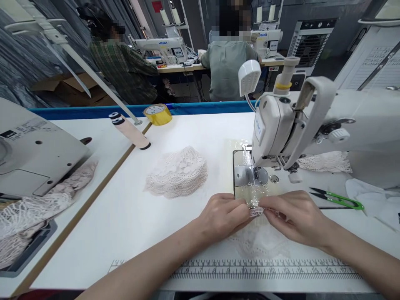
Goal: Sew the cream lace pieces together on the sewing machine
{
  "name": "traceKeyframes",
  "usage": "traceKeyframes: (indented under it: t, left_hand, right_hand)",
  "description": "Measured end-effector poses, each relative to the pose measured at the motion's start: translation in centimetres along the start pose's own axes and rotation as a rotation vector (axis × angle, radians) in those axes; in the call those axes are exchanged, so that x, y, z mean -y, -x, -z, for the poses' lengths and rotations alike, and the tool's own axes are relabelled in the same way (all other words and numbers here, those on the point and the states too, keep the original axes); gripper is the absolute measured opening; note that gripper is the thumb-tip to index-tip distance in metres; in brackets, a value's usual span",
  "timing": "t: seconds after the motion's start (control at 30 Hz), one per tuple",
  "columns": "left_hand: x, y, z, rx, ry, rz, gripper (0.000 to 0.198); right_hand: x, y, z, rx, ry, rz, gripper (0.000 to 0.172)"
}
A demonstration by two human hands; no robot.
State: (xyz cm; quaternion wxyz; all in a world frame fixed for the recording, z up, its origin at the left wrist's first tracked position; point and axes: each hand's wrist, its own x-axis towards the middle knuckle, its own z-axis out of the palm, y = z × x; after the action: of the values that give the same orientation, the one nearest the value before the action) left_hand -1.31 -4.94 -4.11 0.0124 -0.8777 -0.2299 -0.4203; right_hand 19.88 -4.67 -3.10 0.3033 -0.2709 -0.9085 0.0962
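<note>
My left hand and my right hand come together at the front of the sewing machine. Between their pinched fingers is a small folded edge of white lace. More lace, pale and sheer, hangs below the hands over the table front. Just beyond my fingertips lies the metal needle plate, under the presser foot. To the left of my hands rests a stack of lace pieces with scalloped edges.
Green thread snips lie right of my right hand, near white cloth. Further back are a thread cone and yellow tape. A second machine with lace stands left. A printed ruler runs along the front edge. Two people sit beyond.
</note>
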Motion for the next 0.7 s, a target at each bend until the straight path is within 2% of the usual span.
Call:
traceKeyframes:
  t: [0.1, 0.2, 0.23, 0.33, 0.4, 0.47, 0.53, 0.57, 0.63, 0.7]
  left_hand:
    - [-0.3, 0.1, 0.0, 0.032, 0.041, 0.105, 0.029]
    - [-0.6, 0.0, 0.1, 0.062, 0.079, 0.241, 0.008]
    - [-0.7, 0.0, 0.1, 0.070, 0.079, 0.261, 0.009]
    - [-0.9, -0.1, 0.0, 0.077, 0.067, 0.227, 0.028]
    - [-1.1, -0.1, -0.1, 0.050, 0.082, 0.197, 0.022]
    - [-1.7, -0.3, 0.1, 0.027, 0.122, 0.229, 0.013]
    - [-2.4, -0.9, 0.8, 0.085, 0.204, 0.362, 0.012]
    - [-2.8, -1.3, 1.3, 0.161, 0.270, 0.458, 0.012]
    - [-3.4, -2.3, 2.2, 0.387, 0.428, 0.667, 0.009]
    - [-3.3, -3.2, 2.5, 0.572, 0.504, 0.789, 0.007]
  right_hand:
    - [0.0, 0.0, 0.4, -0.059, 0.133, 0.079, 0.018]
    - [0.1, -0.1, 1.0, -0.089, 0.317, 0.311, 0.023]
    - [0.2, -0.1, 1.1, -0.094, 0.367, 0.392, 0.023]
    - [0.4, -0.3, 1.3, -0.138, 0.459, 0.548, 0.015]
    - [0.6, -0.2, 1.3, -0.172, 0.481, 0.599, 0.008]
    - [1.0, -0.2, 1.7, -0.148, 0.456, 0.602, 0.006]
    - [1.8, -0.2, 2.6, -0.085, 0.365, 0.500, 0.009]
    - [2.2, -0.2, 3.1, -0.027, 0.289, 0.400, 0.013]
    - [2.9, -0.4, 4.0, 0.138, 0.067, 0.125, 0.018]
    - [2.9, -0.8, 4.2, 0.300, -0.173, -0.172, 0.017]
